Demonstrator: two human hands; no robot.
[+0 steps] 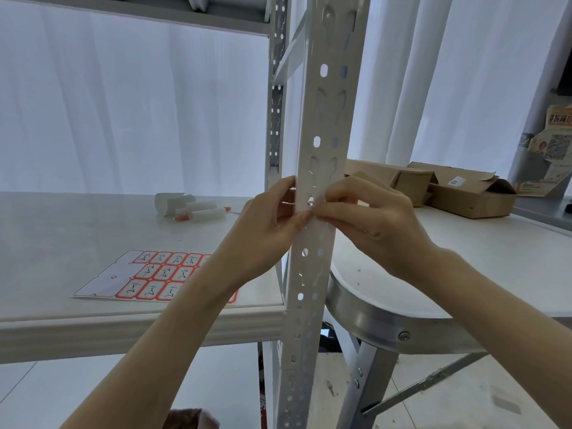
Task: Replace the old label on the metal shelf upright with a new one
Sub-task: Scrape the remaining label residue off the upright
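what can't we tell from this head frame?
- Label on the upright: covered by left hand and right hand fingertips; old or new unclear.
- Sticker sheet: right part behind left forearm; writing too small.
- Pens: type unclear, too small.

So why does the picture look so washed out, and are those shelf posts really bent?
Head view: bright light through the white curtains backlights everything, flattening contrast; the wide-angle lens bows the upright and shelf edge; both hands stay fairly sharp.
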